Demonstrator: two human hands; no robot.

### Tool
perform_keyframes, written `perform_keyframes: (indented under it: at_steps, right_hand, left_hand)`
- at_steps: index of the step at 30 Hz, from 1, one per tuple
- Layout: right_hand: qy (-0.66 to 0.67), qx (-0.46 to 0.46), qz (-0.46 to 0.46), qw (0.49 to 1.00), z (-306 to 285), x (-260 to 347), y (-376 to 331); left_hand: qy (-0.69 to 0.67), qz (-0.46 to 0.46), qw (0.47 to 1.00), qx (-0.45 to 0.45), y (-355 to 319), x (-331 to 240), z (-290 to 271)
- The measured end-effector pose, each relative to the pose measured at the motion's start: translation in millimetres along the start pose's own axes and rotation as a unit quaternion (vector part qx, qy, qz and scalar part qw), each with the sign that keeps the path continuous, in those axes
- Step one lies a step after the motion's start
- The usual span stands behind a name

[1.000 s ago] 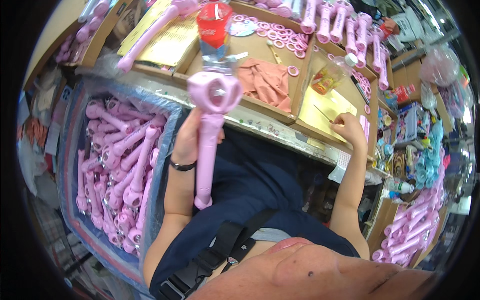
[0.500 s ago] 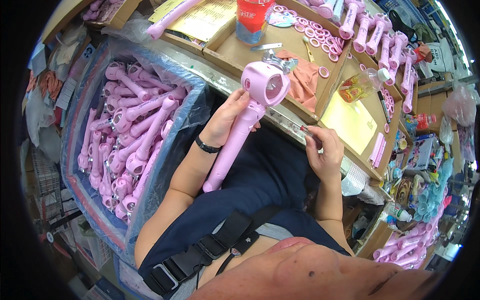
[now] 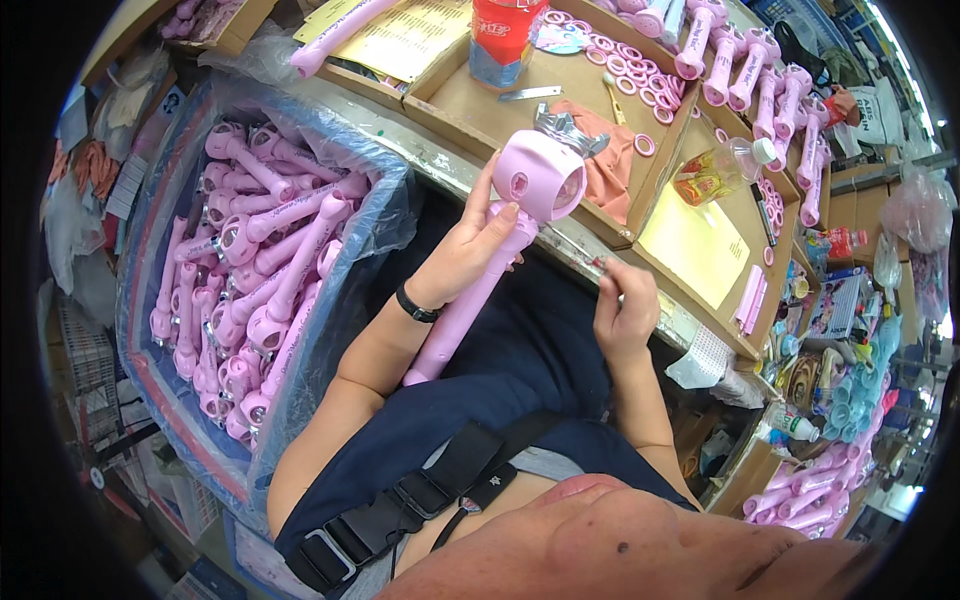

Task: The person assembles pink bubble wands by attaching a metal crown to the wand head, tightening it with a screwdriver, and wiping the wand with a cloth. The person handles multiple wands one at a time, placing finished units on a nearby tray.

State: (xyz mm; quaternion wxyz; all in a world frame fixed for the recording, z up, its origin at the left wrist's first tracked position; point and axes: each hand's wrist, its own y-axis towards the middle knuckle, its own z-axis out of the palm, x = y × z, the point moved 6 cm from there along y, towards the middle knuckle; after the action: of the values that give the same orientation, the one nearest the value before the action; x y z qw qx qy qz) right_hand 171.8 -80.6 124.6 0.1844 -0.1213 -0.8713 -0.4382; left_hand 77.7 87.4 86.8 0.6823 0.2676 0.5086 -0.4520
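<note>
A pink toy wand (image 3: pixel 460 318) slants up from my lap, with a rounded head, a clear window in its side and a silver crown-shaped top (image 3: pixel 574 130). My left hand (image 3: pixel 455 258) is closed round its neck, just under the head, the thumb lying along the near side. To the right of the wand and apart from it, my right hand (image 3: pixel 630 305) is pinched shut. From its fingertips sticks a small thin thing with a red end (image 3: pixel 597 263), too small to name.
A lined bin (image 3: pixel 385 215) heaped with pink wands (image 3: pixel 290 225) stands at my left. Ahead, cardboard trays on the bench hold an orange cloth (image 3: pixel 603 170), pink rings (image 3: pixel 630 68), a red-labelled container (image 3: pixel 503 42), a clear bottle (image 3: pixel 715 172) and a yellow sheet (image 3: pixel 695 245). More wands (image 3: pixel 765 75) lie far right.
The wand's head has turned, so its window faces more to the right. My left hand has shifted its hold upward. My right hand has come left, nearer the wand.
</note>
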Motion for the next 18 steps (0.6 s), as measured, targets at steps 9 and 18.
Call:
perform_keyframes:
  at_steps: [9, 18]
  right_hand:
    - [0.257, 0.178, 0.458, 0.832, 19.9, -49.3, -39.7]
    - [0.29, 0.073, 0.349, 0.888, 19.3, -41.1, -29.2]
  left_hand:
    - [0.151, 0.092, 0.984, -0.007, -4.8, -6.6, -1.2]
    - [0.086, 0.078, 0.993, 0.004, -5.5, -6.2, 0.7]
